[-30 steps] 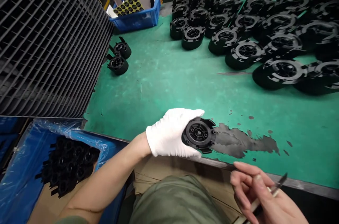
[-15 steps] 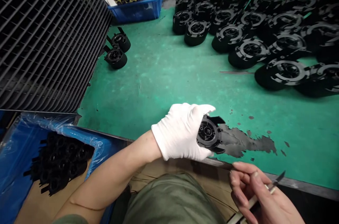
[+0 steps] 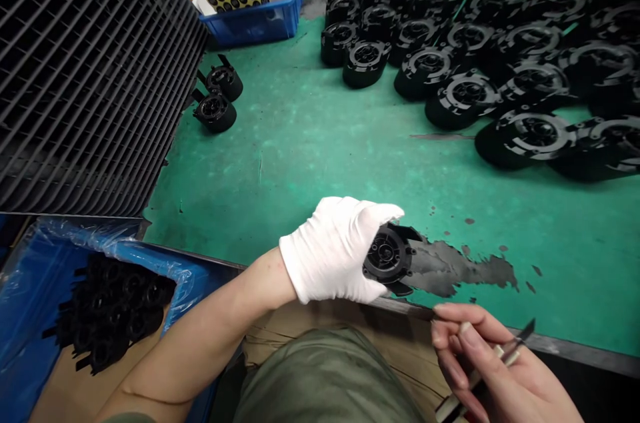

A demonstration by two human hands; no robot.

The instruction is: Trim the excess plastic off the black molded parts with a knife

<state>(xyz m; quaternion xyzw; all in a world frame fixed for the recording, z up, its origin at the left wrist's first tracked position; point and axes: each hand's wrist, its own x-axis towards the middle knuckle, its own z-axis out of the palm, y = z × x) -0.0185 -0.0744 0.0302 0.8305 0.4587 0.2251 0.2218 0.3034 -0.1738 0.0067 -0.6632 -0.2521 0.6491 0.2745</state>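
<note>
My left hand (image 3: 333, 251), in a white glove, grips a round black plastic part (image 3: 389, 258) with its ribbed face tilted toward the right, just above the near edge of the green table (image 3: 320, 150). My bare right hand (image 3: 493, 366) is low at the right, below the table edge, fingers pinched on a thin knife (image 3: 515, 346) whose blade points up and right. The blade is apart from the part.
Several finished black round parts (image 3: 465, 93) are grouped at the far right. Two more parts (image 3: 215, 106) lie by a dark slatted rack (image 3: 85, 70). A blue bin (image 3: 260, 16) stands at the back; a plastic-lined blue box of parts (image 3: 110, 313) sits lower left.
My left hand has turned the black part from face-up to tilted on edge toward the right. My right hand with the knife has stayed about where it was.
</note>
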